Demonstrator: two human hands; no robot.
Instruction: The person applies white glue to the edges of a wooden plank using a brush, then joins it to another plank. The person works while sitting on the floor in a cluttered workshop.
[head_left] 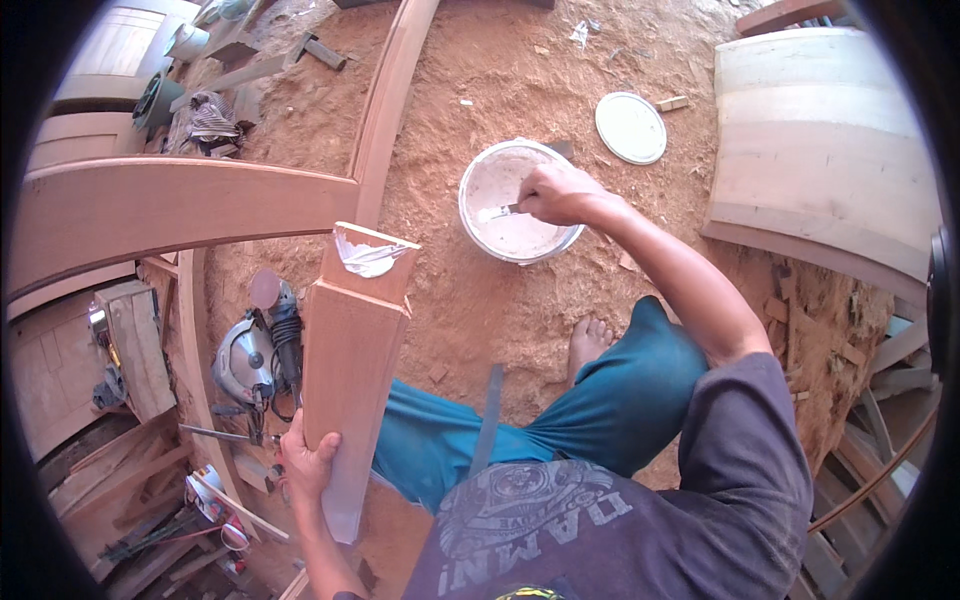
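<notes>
My left hand (310, 462) grips the wooden board (350, 375) upright, its smeared top end turned toward the white bucket (515, 200) for easy loading. My right hand (560, 193) is clenched over the bucket on a small tool, probably a putty knife (500, 211), dipping into paste. Sawdust-covered floor (480, 300); lid (630, 127) right of the bucket, circular saw (245, 360) left of it.

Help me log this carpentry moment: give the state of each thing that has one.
Bucket: open, white paste inside.
Lid: off, lying on sawdust.
Wooden post: upright, white paste on its end.
Left hand: grip closed on post.
Right hand: holds tool in bucket.
Circular saw: lying on floor.
</notes>
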